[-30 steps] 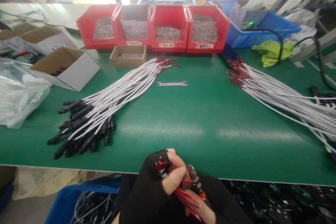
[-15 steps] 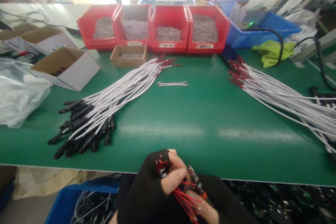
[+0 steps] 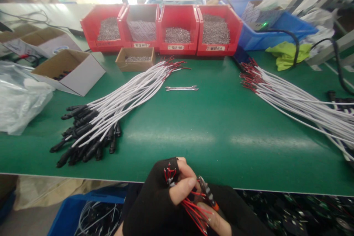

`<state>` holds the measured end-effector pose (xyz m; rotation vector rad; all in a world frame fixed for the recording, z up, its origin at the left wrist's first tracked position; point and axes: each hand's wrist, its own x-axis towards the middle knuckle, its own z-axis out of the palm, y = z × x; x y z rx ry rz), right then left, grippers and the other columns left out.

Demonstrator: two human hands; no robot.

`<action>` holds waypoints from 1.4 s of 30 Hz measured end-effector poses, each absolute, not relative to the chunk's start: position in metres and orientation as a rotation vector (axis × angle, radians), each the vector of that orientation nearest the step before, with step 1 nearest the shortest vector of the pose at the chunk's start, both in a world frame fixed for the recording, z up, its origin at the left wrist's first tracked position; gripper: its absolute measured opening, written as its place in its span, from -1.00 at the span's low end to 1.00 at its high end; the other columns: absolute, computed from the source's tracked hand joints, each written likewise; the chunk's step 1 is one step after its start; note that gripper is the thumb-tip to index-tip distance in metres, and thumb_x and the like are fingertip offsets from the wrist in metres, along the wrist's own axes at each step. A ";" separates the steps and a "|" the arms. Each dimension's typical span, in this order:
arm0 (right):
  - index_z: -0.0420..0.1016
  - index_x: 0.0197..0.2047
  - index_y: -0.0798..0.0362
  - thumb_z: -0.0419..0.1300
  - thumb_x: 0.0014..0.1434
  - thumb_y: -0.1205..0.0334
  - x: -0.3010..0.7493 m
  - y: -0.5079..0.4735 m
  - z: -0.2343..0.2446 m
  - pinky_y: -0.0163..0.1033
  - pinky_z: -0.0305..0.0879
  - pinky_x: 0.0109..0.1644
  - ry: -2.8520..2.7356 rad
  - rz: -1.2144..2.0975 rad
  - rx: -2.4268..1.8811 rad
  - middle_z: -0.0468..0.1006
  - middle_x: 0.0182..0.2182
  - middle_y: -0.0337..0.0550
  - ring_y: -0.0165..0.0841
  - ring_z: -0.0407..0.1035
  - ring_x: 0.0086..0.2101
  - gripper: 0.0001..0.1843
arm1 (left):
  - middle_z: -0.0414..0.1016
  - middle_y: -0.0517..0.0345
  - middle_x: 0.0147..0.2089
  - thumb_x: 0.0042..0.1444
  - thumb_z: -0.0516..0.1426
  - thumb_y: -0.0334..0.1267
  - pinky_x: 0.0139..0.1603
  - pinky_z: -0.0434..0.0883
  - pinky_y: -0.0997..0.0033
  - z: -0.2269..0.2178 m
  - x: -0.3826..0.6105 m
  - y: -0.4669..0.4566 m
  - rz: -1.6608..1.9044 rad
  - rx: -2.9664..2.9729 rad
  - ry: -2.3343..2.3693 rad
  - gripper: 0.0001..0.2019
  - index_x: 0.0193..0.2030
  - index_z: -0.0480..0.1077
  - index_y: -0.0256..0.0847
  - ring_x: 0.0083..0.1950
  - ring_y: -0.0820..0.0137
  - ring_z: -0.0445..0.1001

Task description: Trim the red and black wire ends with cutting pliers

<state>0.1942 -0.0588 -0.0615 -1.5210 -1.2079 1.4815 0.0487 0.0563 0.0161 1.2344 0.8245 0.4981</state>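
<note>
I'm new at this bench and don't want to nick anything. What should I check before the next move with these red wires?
1. Left hand grips the red wires: ok.
2. Right hand holds the tool: ok.
3. Tool tip open or shut: cannot tell.
4. Thumb away from the tool tip: not ok, it lies close beside it.
5. Wrench apart from the cable bundles: ok.
</note>
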 end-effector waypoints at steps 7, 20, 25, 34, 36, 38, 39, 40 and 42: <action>0.57 0.05 0.03 0.21 0.42 0.08 0.214 -0.051 -0.001 -0.02 0.54 0.08 -1.157 1.614 -1.437 0.62 0.04 -0.04 -0.22 0.56 -0.02 -0.74 | 0.44 0.25 -0.47 0.14 0.20 -0.27 -0.26 0.25 0.33 0.017 0.050 0.057 0.484 1.212 0.829 -0.80 -0.50 0.42 -0.19 -0.40 0.37 0.33; 0.67 -0.06 -0.15 0.14 0.39 0.11 0.207 -0.042 0.006 -0.21 0.58 0.00 -1.040 1.560 -1.415 0.73 -0.22 -0.21 -0.23 0.64 -0.10 -0.75 | 0.43 0.24 -0.47 0.13 0.20 -0.26 -0.23 0.25 0.33 0.017 0.048 0.056 0.474 1.215 0.835 -0.81 -0.50 0.42 -0.19 -0.39 0.36 0.33; 0.70 -0.26 -0.09 0.15 0.37 -0.11 0.198 -0.045 -0.016 -0.28 0.60 -0.18 -0.991 1.415 -1.511 0.68 -0.47 -0.20 -0.24 0.65 -0.26 -0.62 | 0.44 0.23 -0.47 0.13 0.19 -0.26 -0.22 0.27 0.33 0.020 0.050 0.057 0.479 1.234 0.838 -0.79 -0.52 0.41 -0.19 -0.39 0.35 0.35; 0.59 -0.19 -0.03 0.26 0.31 -0.09 0.194 -0.051 0.015 -0.33 0.51 -0.38 -0.713 1.224 -1.617 0.64 -0.40 -0.20 -0.36 0.55 -0.48 -0.70 | 0.35 0.25 -0.49 0.12 0.18 -0.26 -0.28 0.26 0.38 0.020 0.051 0.057 0.464 1.273 0.817 -0.79 -0.52 0.37 -0.20 -0.38 0.37 0.33; 0.59 -0.17 -0.03 0.23 0.33 -0.05 0.195 -0.047 0.019 -0.31 0.50 -0.35 -0.832 1.107 -1.666 0.63 -0.36 -0.17 -0.32 0.55 -0.41 -0.73 | 0.33 0.26 -0.47 0.12 0.18 -0.26 -0.33 0.23 0.40 0.020 0.050 0.058 0.442 1.259 0.806 -0.78 -0.52 0.35 -0.20 -0.40 0.39 0.30; 0.59 -0.24 -0.01 0.22 0.34 0.02 0.197 -0.043 0.016 -0.26 0.49 -0.34 -1.000 1.008 -1.749 0.62 -0.36 -0.12 -0.27 0.55 -0.38 -0.76 | 0.31 0.26 -0.47 0.12 0.19 -0.25 -0.36 0.22 0.40 0.020 0.049 0.057 0.420 1.250 0.799 -0.77 -0.52 0.33 -0.20 -0.42 0.40 0.28; 0.58 -0.26 -0.01 0.23 0.33 0.06 0.198 -0.042 0.013 -0.24 0.50 -0.33 -1.059 0.962 -1.789 0.62 -0.36 -0.10 -0.24 0.55 -0.38 -0.78 | 0.30 0.27 -0.48 0.13 0.19 -0.24 -0.37 0.21 0.40 0.020 0.048 0.057 0.411 1.250 0.793 -0.77 -0.52 0.32 -0.20 -0.42 0.40 0.28; 0.58 -0.26 -0.01 0.24 0.31 0.08 0.200 -0.042 0.010 -0.22 0.50 -0.33 -1.096 0.924 -1.820 0.62 -0.36 -0.09 -0.22 0.55 -0.37 -0.81 | 0.29 0.27 -0.48 0.13 0.19 -0.24 -0.37 0.21 0.40 0.019 0.047 0.057 0.402 1.248 0.785 -0.77 -0.51 0.32 -0.20 -0.43 0.41 0.27; 0.57 -0.24 -0.02 0.28 0.28 0.11 0.201 -0.042 0.004 -0.20 0.52 -0.31 -1.136 0.856 -1.846 0.63 -0.32 -0.06 -0.20 0.55 -0.35 -0.86 | 0.28 0.27 -0.48 0.13 0.19 -0.24 -0.37 0.21 0.40 0.019 0.047 0.056 0.393 1.236 0.781 -0.77 -0.51 0.31 -0.20 -0.42 0.41 0.26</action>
